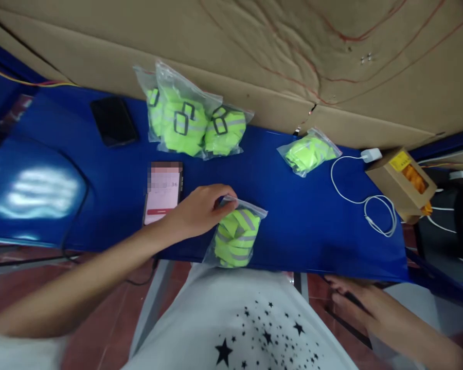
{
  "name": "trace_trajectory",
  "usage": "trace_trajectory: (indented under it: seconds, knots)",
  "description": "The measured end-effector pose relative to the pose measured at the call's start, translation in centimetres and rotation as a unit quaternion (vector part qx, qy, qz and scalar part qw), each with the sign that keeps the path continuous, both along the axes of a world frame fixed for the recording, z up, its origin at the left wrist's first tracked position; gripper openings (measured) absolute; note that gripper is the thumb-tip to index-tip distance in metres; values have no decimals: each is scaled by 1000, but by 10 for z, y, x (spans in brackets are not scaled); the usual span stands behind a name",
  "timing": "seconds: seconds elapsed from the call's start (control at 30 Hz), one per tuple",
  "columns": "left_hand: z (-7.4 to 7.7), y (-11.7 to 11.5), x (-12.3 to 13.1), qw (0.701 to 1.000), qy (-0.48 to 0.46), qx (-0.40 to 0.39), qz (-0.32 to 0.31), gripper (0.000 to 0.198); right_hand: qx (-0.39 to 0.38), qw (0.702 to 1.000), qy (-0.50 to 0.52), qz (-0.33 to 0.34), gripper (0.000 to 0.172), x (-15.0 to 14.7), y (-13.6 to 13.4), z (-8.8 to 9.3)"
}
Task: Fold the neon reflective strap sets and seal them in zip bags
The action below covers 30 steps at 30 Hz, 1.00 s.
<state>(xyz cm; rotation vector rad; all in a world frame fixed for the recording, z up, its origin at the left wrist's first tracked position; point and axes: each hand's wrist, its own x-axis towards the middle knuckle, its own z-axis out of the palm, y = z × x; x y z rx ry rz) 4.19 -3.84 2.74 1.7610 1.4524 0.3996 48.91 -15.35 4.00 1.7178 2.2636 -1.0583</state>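
A clear zip bag (pixel 237 239) with a folded yellow-green item with grey stripes lies at the table's front edge. My left hand (pixel 206 208) pinches its top left corner between thumb and fingers. Low on the right, beyond the front edge, my right hand (pixel 353 298) is blurred, its fingers closed around something dark and thin. Several similar bags (pixel 183 123) stand together at the back, black buckle-like loops showing in them. One more bag (pixel 310 151) lies apart, at the back right.
On the blue table (pixel 293 221) lie a dark phone (pixel 113 121) and a lit phone (pixel 164 192), beside my left wrist. To the right are a white cable (pixel 386 198) with its plug and a brown box (pixel 401 180) with orange contents. Brown board (pixel 254 92) borders the back.
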Motion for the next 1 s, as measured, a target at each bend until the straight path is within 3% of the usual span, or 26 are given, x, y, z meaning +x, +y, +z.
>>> trace_trajectory:
  seconds: [0.07, 0.13, 0.23, 0.3, 0.43, 0.53, 0.63, 0.87, 1.0]
  knots:
    - [-3, -10, -5, 999, -3, 39, 19, 24, 15, 1000, 18, 18, 41, -11, 16, 6]
    - [-5, -17, -8, 997, -7, 75, 32, 23, 92, 994, 60, -1, 39, -26, 34, 5]
    - [-5, -24, -10, 992, -22, 117, 40, 19, 214, 967, 138, -14, 31, -55, 67, -6]
    - [-3, -27, -6, 988, -57, 130, 55, 16, 242, 951, 191, 12, 32, -79, 92, -19]
    - [-11, -32, 18, 956, -241, 103, 135, 15, 162, 929, 319, 90, 48, -128, 129, -45]
    - [-28, -28, 42, 889, -394, 46, 227, 18, 90, 907, 411, -1, 28, -146, 139, -63]
    - [-44, -20, 60, 848, -449, 1, 281, 20, 34, 881, 463, -94, 25, -147, 140, -76]
    - [-50, -10, 75, 873, -378, -37, 305, 23, 41, 899, 423, -109, 10, -141, 138, -83]
    - [-48, -6, 79, 874, -363, -28, 320, 19, 105, 917, 382, -56, 6, -139, 137, -80]
